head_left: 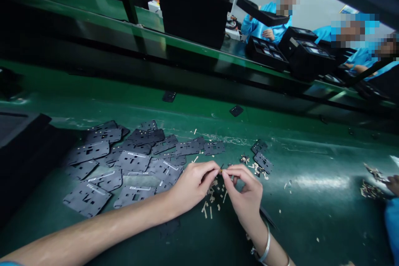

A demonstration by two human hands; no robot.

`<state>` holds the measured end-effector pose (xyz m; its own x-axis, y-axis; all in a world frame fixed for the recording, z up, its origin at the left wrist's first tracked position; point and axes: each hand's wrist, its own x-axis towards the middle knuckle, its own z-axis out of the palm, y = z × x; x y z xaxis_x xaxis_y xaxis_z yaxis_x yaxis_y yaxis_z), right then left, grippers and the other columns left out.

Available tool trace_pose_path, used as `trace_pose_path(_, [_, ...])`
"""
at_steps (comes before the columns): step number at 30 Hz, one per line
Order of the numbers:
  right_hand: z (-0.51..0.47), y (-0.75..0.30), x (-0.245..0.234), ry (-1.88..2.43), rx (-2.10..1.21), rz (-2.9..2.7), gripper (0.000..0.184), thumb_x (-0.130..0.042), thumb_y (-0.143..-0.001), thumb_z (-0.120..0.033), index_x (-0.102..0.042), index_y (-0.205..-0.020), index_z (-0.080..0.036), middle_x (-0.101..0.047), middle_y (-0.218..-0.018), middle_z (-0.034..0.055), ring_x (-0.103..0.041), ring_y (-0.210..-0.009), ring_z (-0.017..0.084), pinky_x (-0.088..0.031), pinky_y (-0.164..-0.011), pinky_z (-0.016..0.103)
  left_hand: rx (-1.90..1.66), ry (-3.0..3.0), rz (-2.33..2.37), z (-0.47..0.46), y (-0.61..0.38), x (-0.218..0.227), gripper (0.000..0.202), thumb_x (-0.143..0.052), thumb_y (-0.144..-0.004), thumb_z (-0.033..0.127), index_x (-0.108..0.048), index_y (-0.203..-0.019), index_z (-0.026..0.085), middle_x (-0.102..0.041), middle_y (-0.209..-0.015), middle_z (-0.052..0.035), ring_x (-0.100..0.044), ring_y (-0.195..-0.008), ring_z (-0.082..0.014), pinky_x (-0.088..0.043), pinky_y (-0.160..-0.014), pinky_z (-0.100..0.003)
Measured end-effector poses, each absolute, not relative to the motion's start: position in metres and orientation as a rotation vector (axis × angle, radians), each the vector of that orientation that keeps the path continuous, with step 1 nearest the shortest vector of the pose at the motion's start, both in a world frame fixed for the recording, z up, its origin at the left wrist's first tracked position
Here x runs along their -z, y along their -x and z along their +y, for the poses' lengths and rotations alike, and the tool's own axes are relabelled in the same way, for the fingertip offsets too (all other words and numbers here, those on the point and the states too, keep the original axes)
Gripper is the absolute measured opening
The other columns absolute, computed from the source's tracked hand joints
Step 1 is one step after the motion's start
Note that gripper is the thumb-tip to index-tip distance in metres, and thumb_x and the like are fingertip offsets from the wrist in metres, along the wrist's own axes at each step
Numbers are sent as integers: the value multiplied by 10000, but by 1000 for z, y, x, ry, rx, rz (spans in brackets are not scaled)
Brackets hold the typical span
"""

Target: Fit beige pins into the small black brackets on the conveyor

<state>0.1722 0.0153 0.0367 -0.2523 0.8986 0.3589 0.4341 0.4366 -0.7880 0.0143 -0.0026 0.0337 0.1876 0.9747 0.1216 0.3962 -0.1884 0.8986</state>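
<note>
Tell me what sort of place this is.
Most likely a factory production line: a green conveyor belt, black perforated plates piled on it, and co-workers in blue smocks beside black trays further along.

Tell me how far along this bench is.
Looks done: many dark plates lie piled on the left, with pale scraps loose on the green bench. In hand: the left hand and right hand pinch a small piece between them. Left: pale strips on some piled plates, and two plates right of the hands.
</note>
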Motion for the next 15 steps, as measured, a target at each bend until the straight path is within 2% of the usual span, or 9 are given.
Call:
trace_pose_path(5, [23, -182, -42, 1132, -537, -1748, 93, -605, -797, -131, -650, -785, -212, -629, -771, 37, -583, -689, 161, -447, -547, 271, -709, -1795, 1494, 3, -12, -30, 268, -504, -799, 165, -518, -532, 158, -395, -441, 38, -329, -419, -93, -226, -476, -240])
trace_pose_path(8, [24, -184, -41, 1022, -320, -1874, 168, -626, -759, -71, -661, -831, -219, -645, -769, 32, -584, -656, 150, -471, -559, 278, -819, -1626, 1299, 1, -13, -34, 158, -480, -826, 176, -592, -715, 158, -469, -534, 33, -394, -477, -98, -274, -488, -219])
trace_pose_path(10, [23, -182, -37, 922, -224, -1983, 238, -636, -731, -22, -659, -865, -216, -658, -790, 38, -601, -694, 159, -497, -618, 298, -905, -1458, 1138, 0, -14, -37, 167, -460, -860, 233, -603, -850, 148, -514, -621, 17, -435, -542, -104, -321, -515, -211])
trace_pose_path(15, [18, -177, -30, 802, -162, -2144, 332, -621, -715, 15, -649, -967, -199, -669, -893, 90, -618, -797, 203, -516, -691, 350, -999, -1210, 1030, -3, -15, -39, 242, -477, -870, 330, -600, -824, 125, -502, -639, 13, -414, -549, -98, -331, -515, -210])
